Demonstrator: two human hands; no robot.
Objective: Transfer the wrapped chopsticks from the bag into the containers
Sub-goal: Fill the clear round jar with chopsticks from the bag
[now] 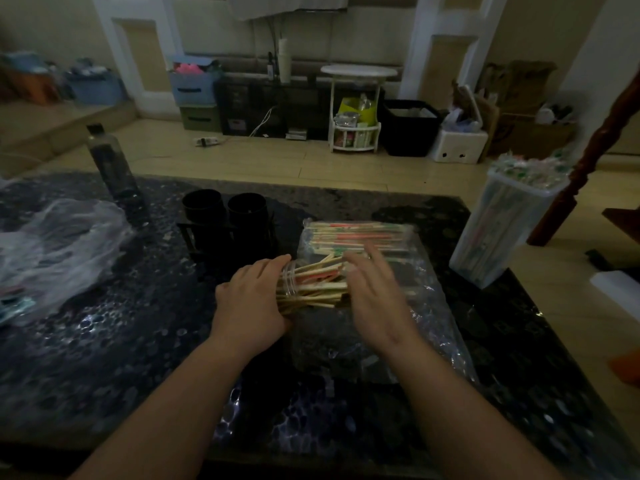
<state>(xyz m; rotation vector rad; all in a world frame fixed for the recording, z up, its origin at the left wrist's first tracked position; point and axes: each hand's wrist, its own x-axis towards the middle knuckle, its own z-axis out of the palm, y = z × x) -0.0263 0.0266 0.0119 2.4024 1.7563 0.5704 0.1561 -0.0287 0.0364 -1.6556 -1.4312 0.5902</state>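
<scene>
Hands flank the wrapped chopsticks [317,284] at frame centre: left hand [249,299] flat against their ends, right hand [375,299] spread above. Probably light, stiff, slippery; grip mid-bundle.

Loose wrapped chopsticks [313,284] lie jumbled in the clear bag [434,306] mid-bench [138,341]. Two black containers [225,209] stand behind them, and a full clear container [502,233] stands at the right edge.
</scene>
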